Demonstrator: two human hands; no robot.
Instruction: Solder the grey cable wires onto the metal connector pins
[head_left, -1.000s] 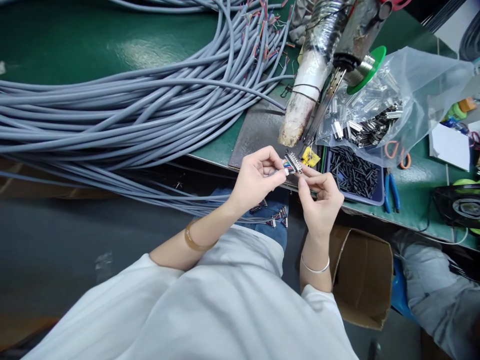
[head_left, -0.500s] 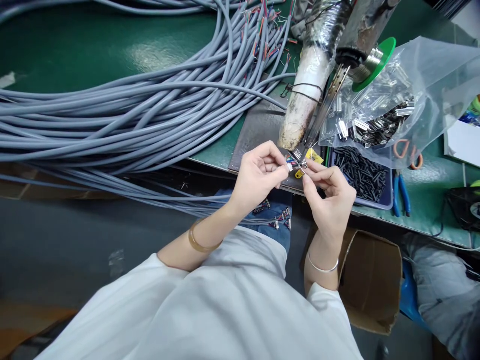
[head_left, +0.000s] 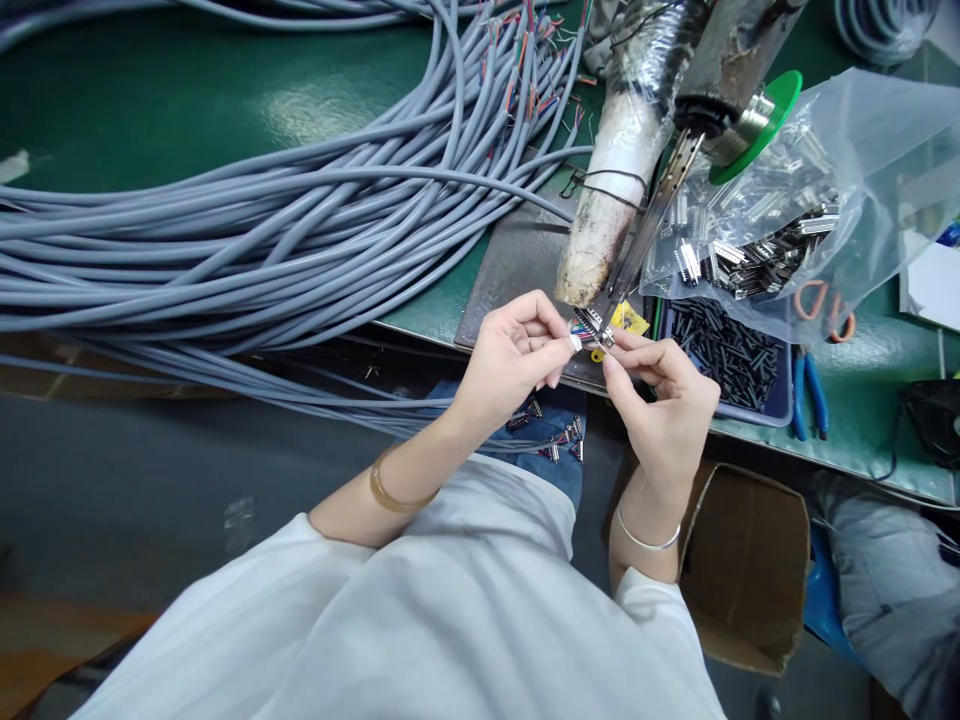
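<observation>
Thumb and fingers of my left hand (head_left: 514, 348) are pinched together at thin coloured wires (head_left: 577, 328), with a small white piece at the thumb tip. The wires lead to a metal multi-pin connector (head_left: 594, 322) just below the soldering iron (head_left: 651, 240), whose tip comes down at it. My right hand (head_left: 658, 395) is closed at the connector's right end, thumb and forefinger pinching a thin pale wire; its far end is too small to follow. Whether other right fingers also grip the connector cannot be made out. Yellow pieces (head_left: 630, 318) lie behind the fingers.
Grey cables (head_left: 300, 230) cover the bench's left side. A stained white tube (head_left: 607, 210) hangs beside the iron. On the right are a bag of connectors (head_left: 795, 240), a bin of black sleeves (head_left: 727, 350), blue-handled pliers (head_left: 810, 395) and orange-handled scissors (head_left: 825, 305). Finished-looking connectors (head_left: 566, 440) rest on the lap.
Both hands stay pinched at the connector with only slight movement; the right hand sits a little lower and further right. The view has shifted slightly.
</observation>
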